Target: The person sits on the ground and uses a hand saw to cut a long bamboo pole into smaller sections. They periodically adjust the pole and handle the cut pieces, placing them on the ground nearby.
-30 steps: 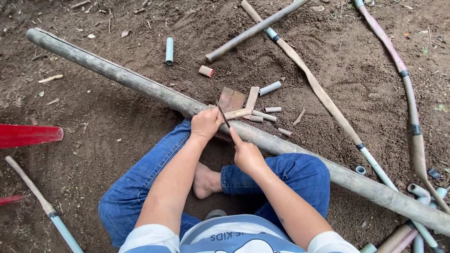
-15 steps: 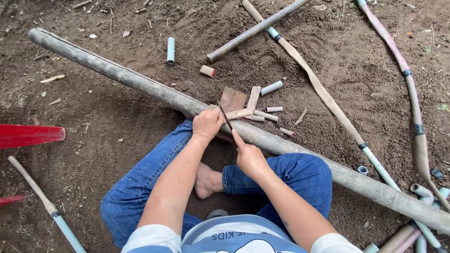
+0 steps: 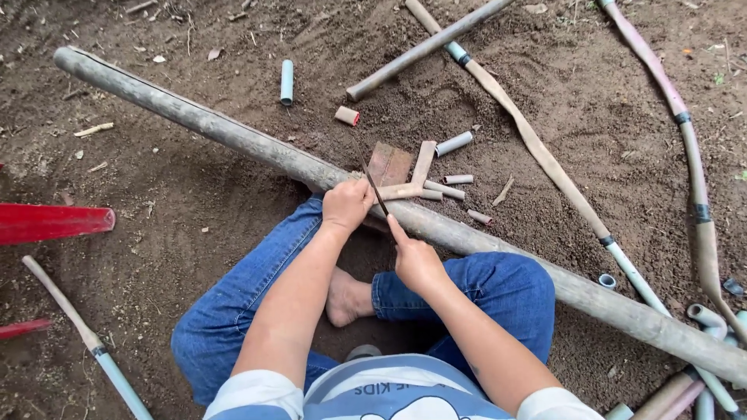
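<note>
Two bare hands work over a long grey-brown bamboo pole (image 3: 233, 134) lying across brown dirt. Head view: the left hand (image 3: 346, 204) is clenched on a pale split bamboo strip (image 3: 401, 190) resting on the pole. The right hand (image 3: 416, 260), at five o'clock from it, grips a thin dark blade (image 3: 372, 185), forefinger along it. Since a second ago the blade has tilted slightly. No packages or signs; a red plastic piece (image 3: 50, 222) lies at nine o'clock.

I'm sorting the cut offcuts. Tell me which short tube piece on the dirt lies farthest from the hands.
The pale blue-grey tube piece, alone beyond the long pole; the other pieces cluster near the left hand.
</note>
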